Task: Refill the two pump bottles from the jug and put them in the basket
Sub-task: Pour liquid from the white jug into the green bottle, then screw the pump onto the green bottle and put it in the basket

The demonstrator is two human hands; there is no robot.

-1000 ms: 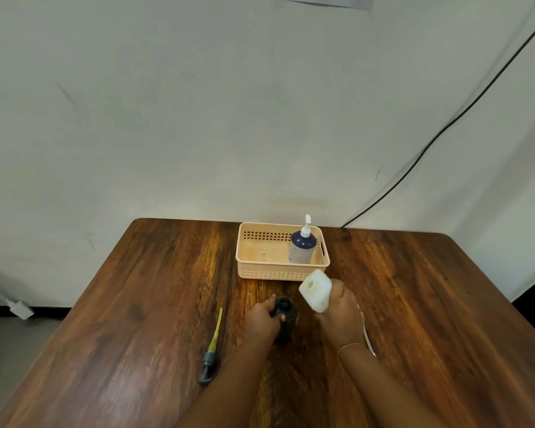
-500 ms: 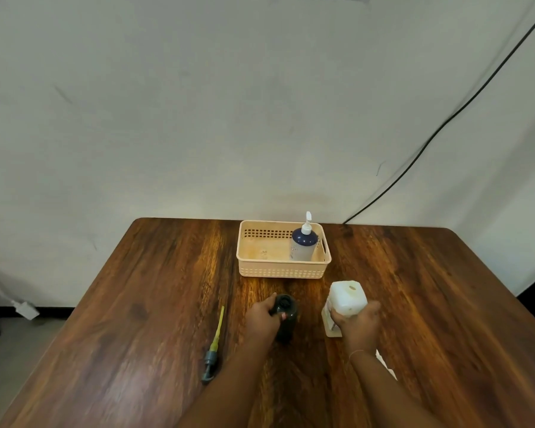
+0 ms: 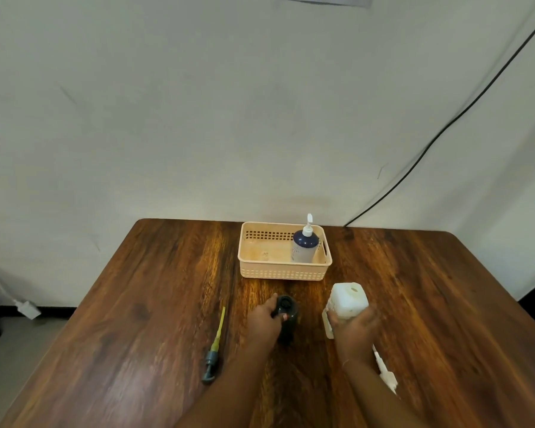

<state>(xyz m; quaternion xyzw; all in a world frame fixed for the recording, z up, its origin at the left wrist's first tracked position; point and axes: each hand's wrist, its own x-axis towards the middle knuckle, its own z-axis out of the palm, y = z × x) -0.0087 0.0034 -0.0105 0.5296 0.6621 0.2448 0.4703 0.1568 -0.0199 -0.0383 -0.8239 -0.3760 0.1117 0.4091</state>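
A dark pump bottle (image 3: 287, 316) stands open-necked at the table's middle, and my left hand (image 3: 264, 322) grips its side. To its right the white jug (image 3: 348, 301) stands upright on the table with its mouth open, my right hand (image 3: 354, 329) wrapped around its near side. The dark bottle's grey pump with a yellow tube (image 3: 214, 350) lies on the table to the left. A blue-and-clear pump bottle (image 3: 304, 247) with a white pump stands in the right half of the peach basket (image 3: 260, 270).
A white pump-like part (image 3: 385, 373) lies on the table by my right forearm. The wooden table (image 3: 136, 304) runs up to a pale wall, where a black cable (image 3: 445, 128) hangs at the right. A white plug (image 3: 27, 308) lies on the floor at left.
The jug was tilted over the dark bottle's neck a second ago. It has since swung back to the right and now stands upright on the table. My left hand has stayed on the bottle.
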